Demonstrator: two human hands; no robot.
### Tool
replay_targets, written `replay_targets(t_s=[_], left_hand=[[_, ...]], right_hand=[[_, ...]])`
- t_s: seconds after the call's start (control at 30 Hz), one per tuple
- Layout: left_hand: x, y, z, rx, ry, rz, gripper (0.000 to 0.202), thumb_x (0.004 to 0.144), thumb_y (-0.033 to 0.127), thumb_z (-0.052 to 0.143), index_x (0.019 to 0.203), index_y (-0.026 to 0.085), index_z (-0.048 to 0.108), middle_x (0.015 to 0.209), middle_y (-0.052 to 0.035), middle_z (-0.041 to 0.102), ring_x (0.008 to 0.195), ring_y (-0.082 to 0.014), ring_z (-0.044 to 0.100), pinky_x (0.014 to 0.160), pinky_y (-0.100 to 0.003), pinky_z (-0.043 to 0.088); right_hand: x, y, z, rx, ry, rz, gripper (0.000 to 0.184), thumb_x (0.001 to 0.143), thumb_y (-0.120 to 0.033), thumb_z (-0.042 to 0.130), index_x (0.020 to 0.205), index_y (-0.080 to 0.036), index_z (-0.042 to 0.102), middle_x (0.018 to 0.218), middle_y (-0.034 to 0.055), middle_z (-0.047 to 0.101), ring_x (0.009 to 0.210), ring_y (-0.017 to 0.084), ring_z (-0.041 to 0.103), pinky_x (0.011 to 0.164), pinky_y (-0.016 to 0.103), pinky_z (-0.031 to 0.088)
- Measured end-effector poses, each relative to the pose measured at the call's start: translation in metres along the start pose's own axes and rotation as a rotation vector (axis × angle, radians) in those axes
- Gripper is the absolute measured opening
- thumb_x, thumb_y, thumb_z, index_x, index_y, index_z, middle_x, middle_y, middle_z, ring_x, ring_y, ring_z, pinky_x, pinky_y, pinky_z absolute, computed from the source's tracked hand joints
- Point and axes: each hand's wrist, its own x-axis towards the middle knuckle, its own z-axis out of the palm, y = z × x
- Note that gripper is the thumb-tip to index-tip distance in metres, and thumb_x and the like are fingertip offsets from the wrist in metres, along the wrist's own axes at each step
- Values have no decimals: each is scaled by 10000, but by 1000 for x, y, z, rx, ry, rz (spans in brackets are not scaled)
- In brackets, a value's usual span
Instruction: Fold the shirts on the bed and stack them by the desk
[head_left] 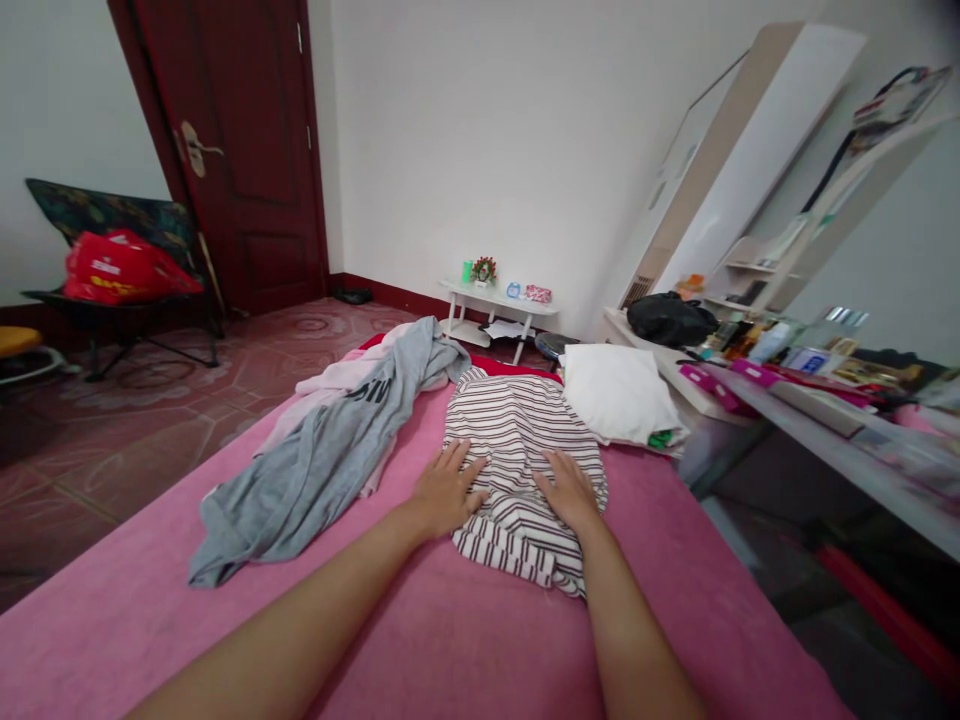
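A white garment with dark stripes (517, 420) lies on the pink bed cover (450, 640), its near end gathered in folds. My left hand (448, 490) rests on its left edge, palm down and fingers spread. On the right side of the same cloth lies my right hand (571, 488), also flat with the fingers apart. Neither hand grips anything. To the left, a grey garment with dark lettering (322, 460) is stretched out loosely over a light pink one (337, 378). A folded white cloth (619, 392) sits beyond my right hand.
Along the right stands a dressing table (862, 455) crowded with bottles and a black bag (671, 320). A small white table (499, 298) is by the far wall. At left, a folding chair (112, 205) holds a red bag (124, 268) near the dark red door (240, 150).
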Motion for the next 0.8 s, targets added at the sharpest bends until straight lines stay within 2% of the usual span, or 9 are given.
replay_targets(t_s=[0.17,0.33,0.4,0.5,0.6,0.67,0.7,0.73,0.8], left_hand=[[2,1,-2,59,-38,-16,601,907,539,412,1433,249,382,1556,-114,205,1430,-326,130,1133,-520,153],[-4,-6,-7,55,-91,94,609,915,563,389,1428,234,389,1549,-117,227,1430,-321,130,1127,-532,155],[-11,-8,-11,26,-128,163,542,935,496,391,1412,241,413,1544,-104,250,1430,-310,139,1128,-525,167],[-33,-4,-21,-61,-162,302,438,913,257,443,1347,281,496,1517,-70,323,1411,-274,233,1128,-483,216],[-60,13,-35,-165,-167,437,572,780,75,490,1318,268,521,1454,-76,420,1333,-240,383,1099,-404,309],[-76,29,-44,-188,-145,468,638,711,58,540,1316,259,510,1413,-85,457,1273,-244,444,1083,-402,325],[-81,36,-46,-182,-123,470,638,698,67,565,1302,263,515,1382,-83,480,1242,-249,465,1080,-416,320],[-83,43,-47,-168,-99,472,602,703,84,587,1273,267,534,1335,-78,514,1203,-250,489,1078,-432,309],[-84,54,-47,-135,-51,490,401,770,124,584,1144,266,610,1181,-58,596,1091,-228,544,1077,-455,278]], right_hand=[[-5,-10,-1,-90,-68,41,592,935,-473,297,1473,-226,286,1570,65,166,1438,274,127,1134,523,129],[-27,-1,-19,-42,-196,-101,614,923,-471,361,1479,-225,275,1574,64,142,1447,248,93,1155,466,120],[-46,7,-28,37,-236,-180,587,922,-468,367,1454,-222,338,1565,63,184,1445,224,112,1163,425,125],[-84,22,-39,197,-253,-235,606,904,-519,372,1416,-198,406,1547,87,244,1434,201,173,1164,378,155],[-121,35,-44,261,-144,-175,810,798,-518,547,1470,-160,272,1555,130,200,1437,224,158,1156,391,197],[-140,40,-43,234,-42,-114,960,699,-433,665,1492,-176,188,1557,130,183,1436,251,156,1143,416,232],[-147,40,-42,215,1,-92,974,670,-382,685,1489,-191,194,1543,125,221,1424,261,199,1132,421,258],[-152,39,-41,200,36,-84,938,665,-337,679,1477,-202,229,1513,119,290,1396,264,269,1116,417,289],[-157,36,-40,190,94,-109,721,715,-267,603,1400,-213,385,1384,104,463,1284,250,434,1066,386,359]])
